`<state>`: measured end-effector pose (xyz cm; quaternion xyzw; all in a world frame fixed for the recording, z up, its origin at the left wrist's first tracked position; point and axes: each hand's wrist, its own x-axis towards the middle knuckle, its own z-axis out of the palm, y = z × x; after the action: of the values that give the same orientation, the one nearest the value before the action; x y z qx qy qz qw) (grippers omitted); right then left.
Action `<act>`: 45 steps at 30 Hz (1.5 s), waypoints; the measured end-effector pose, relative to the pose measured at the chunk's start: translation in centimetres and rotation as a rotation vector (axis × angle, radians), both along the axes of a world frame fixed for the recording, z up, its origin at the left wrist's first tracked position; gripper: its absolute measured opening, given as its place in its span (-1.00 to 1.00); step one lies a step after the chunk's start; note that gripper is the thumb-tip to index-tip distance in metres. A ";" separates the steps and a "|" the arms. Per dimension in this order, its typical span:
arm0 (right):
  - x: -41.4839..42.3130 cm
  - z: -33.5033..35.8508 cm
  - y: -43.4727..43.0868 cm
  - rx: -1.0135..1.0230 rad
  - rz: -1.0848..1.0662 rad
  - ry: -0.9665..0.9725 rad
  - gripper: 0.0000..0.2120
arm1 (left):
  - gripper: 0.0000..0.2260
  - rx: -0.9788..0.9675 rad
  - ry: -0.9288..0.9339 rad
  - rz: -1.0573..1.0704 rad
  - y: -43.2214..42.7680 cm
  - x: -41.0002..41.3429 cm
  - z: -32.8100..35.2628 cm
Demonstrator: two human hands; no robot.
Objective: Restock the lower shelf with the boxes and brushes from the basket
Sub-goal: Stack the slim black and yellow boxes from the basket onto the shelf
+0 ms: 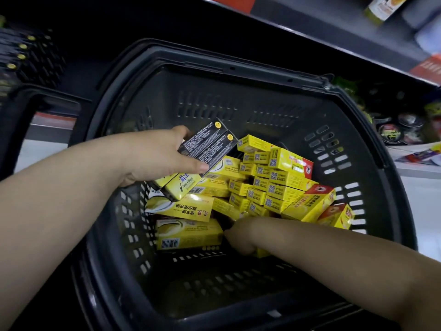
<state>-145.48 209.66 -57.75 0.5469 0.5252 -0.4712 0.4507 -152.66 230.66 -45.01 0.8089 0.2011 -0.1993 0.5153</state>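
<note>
The left hand [164,158] grips two long slim cardboard boxes [207,149] side by side above the dark grey slotted plastic basket [214,103], with the thumb pressed across their black printed faces and the fingers curled behind. Each box of the pair is black with fine white print and a round yellow dot near its upper end. The lower end is yellow with blue lettering, and both boxes tilt up to the right. Inside the basket, heaped toward its far right side, lie small yellow cardboard boxes [262,185] bearing QR codes. Wider yellow boxes with barcodes [188,235] lie along the left wall, and yellow boxes with red ends [310,204] lie by the right wall. The right hand [241,235] reaches down into this heap just beside a barcoded box. Its fingers are hidden among the cartons, so I cannot tell whether it holds anything. On the dark shelf at upper left stands a stack of black boxes with yellow dots [26,56].
</note>
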 end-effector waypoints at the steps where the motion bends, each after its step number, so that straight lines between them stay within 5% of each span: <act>1: 0.2 -0.1 0.0 -0.005 -0.028 0.016 -0.54 | -0.46 0.006 0.002 -0.005 0.0 0.0 0.0; 5: 1.6 0.7 0.3 0.079 -0.295 0.063 -0.38 | -0.50 -0.005 0.008 -0.017 0.1 -0.1 0.1; 14: 3.8 1.7 -0.2 0.163 -0.364 0.101 -0.47 | -0.53 -0.031 0.014 -0.017 0.0 -0.1 0.3; 22: 2.7 0.0 0.0 0.059 -0.442 0.072 -0.23 | -0.50 -0.022 0.027 -0.029 -0.1 -0.1 0.5; 29: 5.2 3.4 0.2 0.111 -0.805 0.392 -0.30 | -0.51 -0.020 0.025 -0.035 -0.1 0.0 0.5; 36: 2.4 2.7 -0.3 0.367 -0.587 0.372 -0.61 | -0.52 -0.024 0.030 -0.022 -0.2 -0.1 0.7; 40: 5.5 8.0 0.9 0.579 -1.181 0.454 -0.75 | -0.54 -0.061 0.013 0.053 -0.2 -0.1 0.6; 45: 5.8 12.1 1.8 0.863 -1.746 0.756 -0.57 | -0.77 -0.260 -0.045 0.224 -0.2 0.1 1.2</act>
<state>-139.66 211.42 -45.68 0.6677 0.1779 -0.5459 -0.4738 -152.60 230.43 -43.78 0.7121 0.2509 -0.1466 0.6391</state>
